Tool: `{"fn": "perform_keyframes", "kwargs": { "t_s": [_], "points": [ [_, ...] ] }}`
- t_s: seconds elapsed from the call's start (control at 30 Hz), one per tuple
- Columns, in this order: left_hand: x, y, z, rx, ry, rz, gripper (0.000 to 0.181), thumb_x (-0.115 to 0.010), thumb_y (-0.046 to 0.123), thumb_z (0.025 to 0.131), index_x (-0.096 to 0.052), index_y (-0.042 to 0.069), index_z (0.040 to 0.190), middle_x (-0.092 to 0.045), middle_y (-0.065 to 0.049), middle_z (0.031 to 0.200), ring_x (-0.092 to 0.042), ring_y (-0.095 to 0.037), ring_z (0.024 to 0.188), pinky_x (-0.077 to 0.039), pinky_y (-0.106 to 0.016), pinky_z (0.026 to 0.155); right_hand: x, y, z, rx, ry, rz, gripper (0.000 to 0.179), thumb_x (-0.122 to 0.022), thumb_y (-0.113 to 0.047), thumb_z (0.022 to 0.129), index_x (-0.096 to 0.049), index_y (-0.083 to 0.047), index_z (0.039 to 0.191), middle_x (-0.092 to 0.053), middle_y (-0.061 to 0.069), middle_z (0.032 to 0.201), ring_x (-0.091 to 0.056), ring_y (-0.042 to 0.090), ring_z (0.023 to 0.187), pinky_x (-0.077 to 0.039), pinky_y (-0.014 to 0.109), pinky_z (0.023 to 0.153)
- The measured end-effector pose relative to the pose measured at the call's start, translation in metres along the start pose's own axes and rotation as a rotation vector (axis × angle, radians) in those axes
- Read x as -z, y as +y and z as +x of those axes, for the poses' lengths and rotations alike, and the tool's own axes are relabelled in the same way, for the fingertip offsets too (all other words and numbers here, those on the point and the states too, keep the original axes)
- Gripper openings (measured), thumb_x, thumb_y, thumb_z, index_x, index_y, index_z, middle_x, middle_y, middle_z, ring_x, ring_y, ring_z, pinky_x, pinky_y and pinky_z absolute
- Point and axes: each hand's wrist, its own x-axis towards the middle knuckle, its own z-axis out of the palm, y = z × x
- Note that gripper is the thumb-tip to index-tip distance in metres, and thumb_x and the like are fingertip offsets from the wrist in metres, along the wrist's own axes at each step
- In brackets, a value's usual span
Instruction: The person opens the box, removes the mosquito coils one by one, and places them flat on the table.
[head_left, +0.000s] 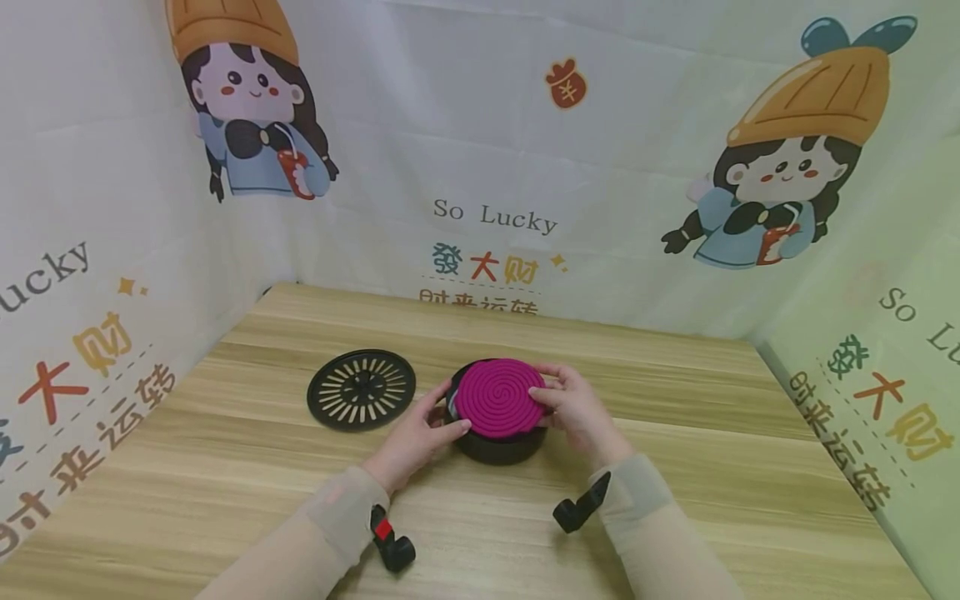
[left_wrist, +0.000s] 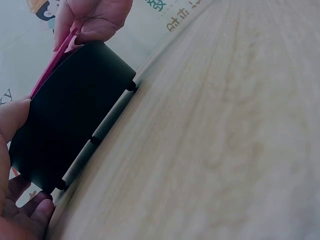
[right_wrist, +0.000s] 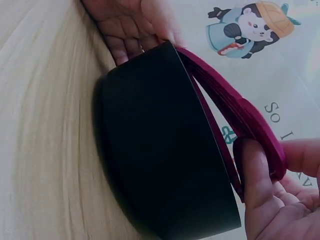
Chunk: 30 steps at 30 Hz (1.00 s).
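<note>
A magenta spiral mosquito coil (head_left: 501, 397) lies tilted over the mouth of a round black box (head_left: 501, 451), which stands on the table. My right hand (head_left: 576, 408) pinches the coil's right edge, thumb on top. That edge is raised in the right wrist view, where more magenta (right_wrist: 215, 120) shows beneath, along the box rim. Around the left side of the box, my left hand (head_left: 420, 433) grips the wall, its thumb at the rim beside the coil. Small feet show under the box (left_wrist: 75, 110) in the left wrist view. The inside of the box is mostly hidden.
A round black slotted lid (head_left: 362, 390) lies flat on the wooden table (head_left: 675, 467), left of the box. Printed white cloth (head_left: 480, 125) hangs behind and on both sides. Each wrist carries a small black camera mount (head_left: 392, 540).
</note>
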Motion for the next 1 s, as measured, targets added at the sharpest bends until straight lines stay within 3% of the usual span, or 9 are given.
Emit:
{"fn": "perform_keyframes", "kwargs": {
  "t_s": [0.17,0.3,0.4,0.63,0.87,1.0],
  "points": [
    [0.003,-0.005,0.005,0.031,-0.015,-0.012,0.079,-0.071,0.011,0.087,-0.026,0.009,0.153,-0.048,-0.023,0.138,-0.054,-0.021,0.099,-0.039,-0.024,0.054,0.003,0.001,0.001,-0.021,-0.036,0.027,0.050,-0.052,0.008,0.090,-0.036,0.006,0.137,-0.059,0.005,0.094,-0.060,0.009,0.064,-0.052,0.023,0.053],
    [0.005,-0.021,0.015,0.033,-0.003,-0.014,0.080,-0.072,0.014,0.087,-0.026,0.013,0.153,-0.048,-0.021,0.138,-0.054,-0.018,0.097,-0.038,-0.024,0.051,0.005,0.003,0.002,-0.030,-0.050,0.049,0.052,-0.052,0.010,0.089,-0.035,0.005,0.139,-0.058,0.004,0.092,-0.060,0.010,0.063,-0.052,0.023,0.053],
    [0.005,-0.029,0.019,0.029,0.002,-0.017,0.080,-0.073,0.015,0.087,-0.028,0.015,0.153,-0.047,-0.020,0.140,-0.053,-0.019,0.104,-0.040,-0.025,0.055,0.005,0.004,0.002,-0.041,-0.045,0.067,0.053,-0.051,0.011,0.089,-0.034,0.005,0.139,-0.059,0.004,0.093,-0.061,0.010,0.065,-0.052,0.023,0.053],
    [0.005,-0.030,0.019,0.020,0.009,-0.018,0.080,-0.074,0.017,0.085,-0.029,0.017,0.152,-0.048,-0.018,0.140,-0.053,-0.021,0.107,-0.041,-0.025,0.060,0.006,0.006,0.002,-0.061,-0.017,0.107,0.056,-0.052,0.011,0.089,-0.034,0.004,0.141,-0.061,0.004,0.094,-0.062,0.011,0.067,-0.053,0.024,0.052],
    [0.004,-0.031,0.019,0.003,0.008,-0.034,0.081,-0.074,0.014,0.086,-0.029,0.015,0.152,-0.045,-0.021,0.142,-0.050,-0.027,0.123,-0.046,-0.028,0.087,0.006,0.007,0.001,-0.053,-0.031,0.131,0.055,-0.051,0.011,0.089,-0.034,0.005,0.141,-0.062,0.002,0.094,-0.062,0.010,0.066,-0.052,0.023,0.052],
    [0.004,-0.031,0.019,0.001,0.003,-0.038,0.081,-0.073,0.013,0.086,-0.028,0.014,0.153,-0.044,-0.021,0.143,-0.048,-0.029,0.126,-0.045,-0.032,0.093,0.007,0.009,0.001,-0.050,-0.035,0.153,0.054,-0.050,0.010,0.090,-0.033,0.006,0.141,-0.063,0.002,0.093,-0.062,0.010,0.064,-0.052,0.023,0.052]
  ]
}}
